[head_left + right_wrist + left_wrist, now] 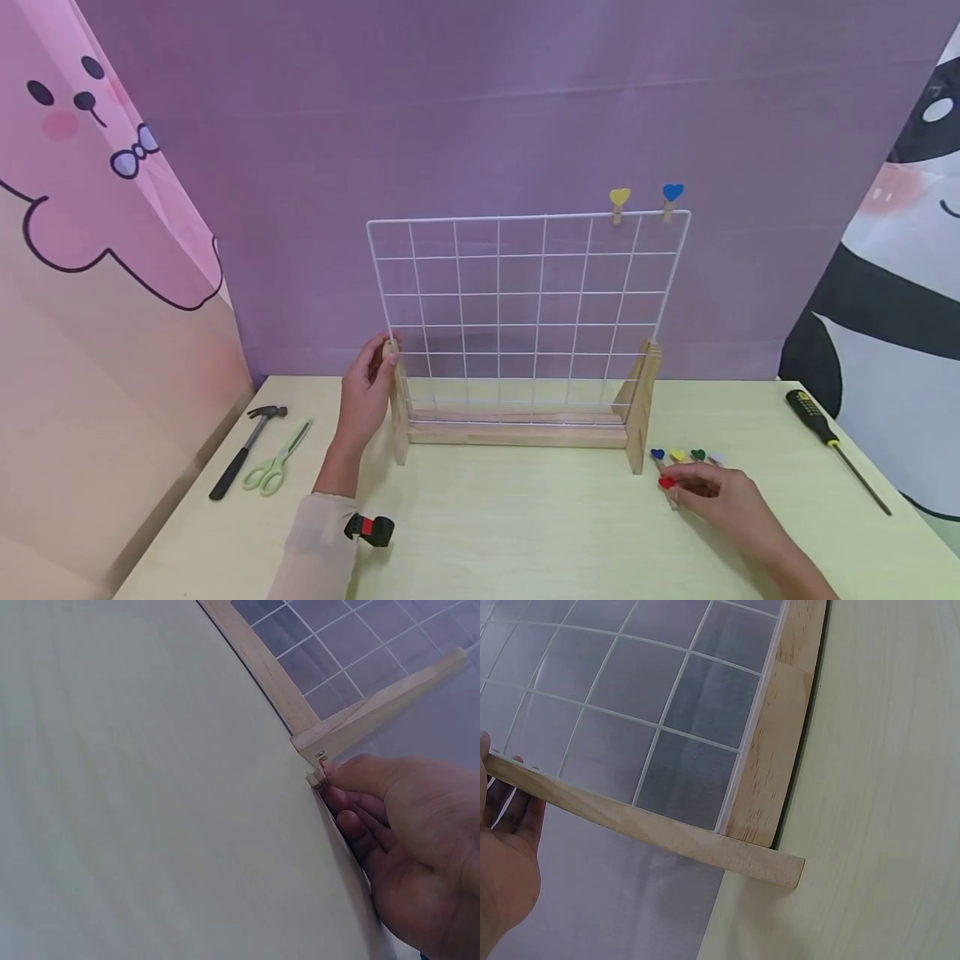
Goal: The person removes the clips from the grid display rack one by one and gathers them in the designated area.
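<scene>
The left hand (pixel 364 400) grips one rack (pixel 517 435) bearing two clips (pixel 619 198); the right hand (pixel 716 497) pinches one red clip (pixel 665 482) near seemingly four others (pixel 677 456).

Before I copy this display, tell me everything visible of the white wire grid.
The white rectangular wire grid, apparently metal, has rounded top corners. It stands upright in a pale wooden base. A yellow heart-topped wooden clip and a blue one sit on its top edge, toward the right. The left grip holds the base's side; wire contact is unclear.
</scene>
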### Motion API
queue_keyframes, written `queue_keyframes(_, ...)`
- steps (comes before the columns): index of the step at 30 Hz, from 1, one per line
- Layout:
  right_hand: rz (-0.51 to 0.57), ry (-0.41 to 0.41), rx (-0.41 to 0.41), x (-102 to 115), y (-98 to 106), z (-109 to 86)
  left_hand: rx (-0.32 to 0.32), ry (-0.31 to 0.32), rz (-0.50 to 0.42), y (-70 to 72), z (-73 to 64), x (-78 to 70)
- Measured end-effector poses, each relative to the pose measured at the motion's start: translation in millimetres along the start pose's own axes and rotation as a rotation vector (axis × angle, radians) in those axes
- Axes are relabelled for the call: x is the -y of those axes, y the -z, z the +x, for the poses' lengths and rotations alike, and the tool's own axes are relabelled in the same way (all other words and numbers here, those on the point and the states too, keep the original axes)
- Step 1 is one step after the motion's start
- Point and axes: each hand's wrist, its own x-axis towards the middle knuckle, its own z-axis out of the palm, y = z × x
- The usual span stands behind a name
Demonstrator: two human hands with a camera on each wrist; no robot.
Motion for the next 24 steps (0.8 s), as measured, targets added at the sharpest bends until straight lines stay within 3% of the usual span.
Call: queue_keyframes(24, -0.003, 0.013, -0.021, -3.7, 7.5, -4.1, -0.003, -0.003, 0.023, 0.0, -0.3, -2.5)
